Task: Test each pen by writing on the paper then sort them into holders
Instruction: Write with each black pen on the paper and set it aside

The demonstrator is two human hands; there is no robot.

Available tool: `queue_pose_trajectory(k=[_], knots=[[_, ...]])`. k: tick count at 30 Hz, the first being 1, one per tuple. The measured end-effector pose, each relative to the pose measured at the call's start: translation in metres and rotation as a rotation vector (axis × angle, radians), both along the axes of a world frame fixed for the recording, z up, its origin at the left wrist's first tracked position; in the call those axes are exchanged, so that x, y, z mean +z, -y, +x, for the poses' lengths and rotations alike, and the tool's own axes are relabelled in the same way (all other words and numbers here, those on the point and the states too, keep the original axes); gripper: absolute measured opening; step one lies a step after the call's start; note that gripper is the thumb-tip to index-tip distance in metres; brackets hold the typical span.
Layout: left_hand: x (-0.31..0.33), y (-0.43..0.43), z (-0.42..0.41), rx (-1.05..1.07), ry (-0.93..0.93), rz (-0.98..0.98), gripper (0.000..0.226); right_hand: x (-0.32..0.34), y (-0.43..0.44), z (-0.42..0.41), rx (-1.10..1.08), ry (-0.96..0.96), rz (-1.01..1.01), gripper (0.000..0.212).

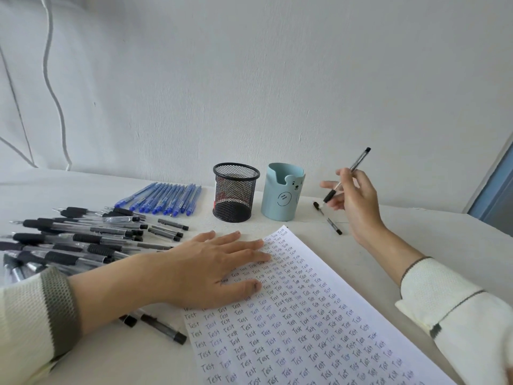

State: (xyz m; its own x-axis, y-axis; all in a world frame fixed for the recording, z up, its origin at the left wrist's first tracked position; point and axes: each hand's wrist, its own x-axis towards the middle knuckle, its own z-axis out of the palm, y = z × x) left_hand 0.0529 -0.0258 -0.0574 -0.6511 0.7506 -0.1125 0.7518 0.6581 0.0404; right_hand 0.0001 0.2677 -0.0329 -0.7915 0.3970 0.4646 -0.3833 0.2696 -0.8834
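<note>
A white paper [319, 323] covered in rows of the handwritten word "Test" lies on the table. My left hand [211, 268] rests flat on its upper left part, fingers straight. My right hand [352, 195] is raised to the right of the holders and pinches a black pen [358, 159], tip down, cap end up. A black mesh holder [235, 191] and a light blue bear holder [283, 191] stand side by side behind the paper. Several black pens [75, 240] lie heaped at the left, and several blue pens [163, 200] lie in a row behind them.
One black pen [334, 226] lies on the table below my right hand, with a small black pen part [317, 206] beside it. Two more black pens [161, 327] lie under my left wrist near the paper's left edge. A white wall stands close behind the holders.
</note>
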Motion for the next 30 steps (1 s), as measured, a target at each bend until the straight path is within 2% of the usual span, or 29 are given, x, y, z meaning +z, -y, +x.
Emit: queue_pose_trajectory(k=[4, 7, 9, 12, 15, 17, 20, 22, 26, 30], knots=[[0.0, 0.001, 0.001, 0.0, 0.003, 0.011, 0.061, -0.017, -0.027, -0.006, -0.153, 0.078, 0.101, 0.005], [0.0, 0.001, 0.001, -0.003, 0.006, 0.012, 0.062, -0.024, -0.039, -0.004, -0.237, 0.105, 0.024, 0.02], [-0.001, 0.001, 0.0, -0.004, 0.001, 0.014, 0.062, -0.025, -0.042, -0.003, -0.329, 0.132, 0.061, 0.023], [-0.001, 0.001, -0.001, -0.007, -0.005, 0.014, 0.061, -0.031, -0.048, -0.004, -0.392, 0.316, 0.213, 0.024], [-0.002, 0.001, -0.001, -0.008, -0.006, 0.02, 0.061, -0.037, -0.047, -0.006, -0.438, 0.57, 0.492, 0.028], [-0.002, 0.001, -0.001, -0.006, -0.009, 0.02, 0.06, -0.038, -0.044, -0.009, -0.476, 0.628, 0.606, 0.032], [-0.002, 0.001, -0.001, -0.002, -0.004, 0.017, 0.061, -0.038, -0.04, -0.011, -0.462, 0.64, 0.651, 0.048], [-0.002, 0.001, 0.0, -0.005, 0.001, 0.015, 0.061, -0.037, -0.037, -0.011, -0.466, 0.607, 0.661, 0.052], [-0.001, 0.001, -0.001, -0.001, 0.001, 0.013, 0.061, -0.036, -0.026, -0.01, -0.441, 0.534, 0.755, 0.033], [-0.002, 0.001, -0.001, -0.004, -0.003, 0.015, 0.061, -0.039, -0.025, -0.012, -0.378, 0.49, 0.676, 0.022]])
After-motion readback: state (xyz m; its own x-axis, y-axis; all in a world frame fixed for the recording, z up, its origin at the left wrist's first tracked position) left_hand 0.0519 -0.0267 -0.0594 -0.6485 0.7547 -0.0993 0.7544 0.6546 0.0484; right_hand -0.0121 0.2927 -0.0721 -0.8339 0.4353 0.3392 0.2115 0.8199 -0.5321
